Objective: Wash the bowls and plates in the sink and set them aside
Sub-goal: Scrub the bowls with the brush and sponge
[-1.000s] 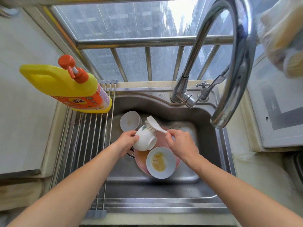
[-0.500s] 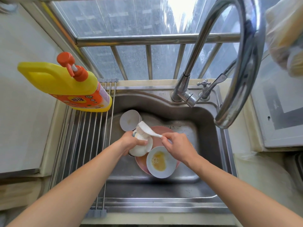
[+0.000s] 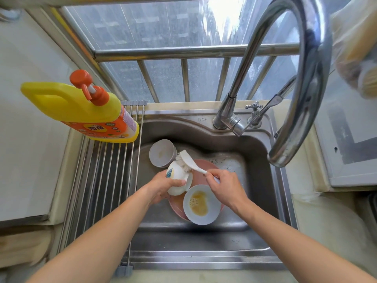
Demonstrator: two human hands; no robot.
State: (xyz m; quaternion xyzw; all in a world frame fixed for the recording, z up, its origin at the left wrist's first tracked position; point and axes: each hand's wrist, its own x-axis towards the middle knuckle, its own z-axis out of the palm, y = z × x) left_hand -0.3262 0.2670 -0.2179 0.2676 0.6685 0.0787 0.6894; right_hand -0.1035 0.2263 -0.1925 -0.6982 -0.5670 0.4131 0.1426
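Note:
My left hand point(image 3: 163, 185) grips a white bowl point(image 3: 177, 174) turned on its side over the steel sink point(image 3: 224, 227). A white dish brush point(image 3: 188, 161) is held by its handle in my right hand point(image 3: 225, 185), and its bristles press on the outside of that bowl. Under both hands lies a pink plate point(image 3: 201, 173). On the plate's near side sits a white bowl with yellow residue point(image 3: 201, 204). Another grey-white bowl point(image 3: 162, 153) stands at the sink's back left.
A roll-up metal drying rack point(image 3: 102, 180) spans the sink's left side, with a yellow detergent bottle point(image 3: 85, 111) at its far end. The curved tap point(image 3: 302, 88) arches over the right of the sink. A barred window stands behind.
My left hand has turned the white bowl from mouth-up to on its side. The brush has shifted from the rim to the bowl's outer wall.

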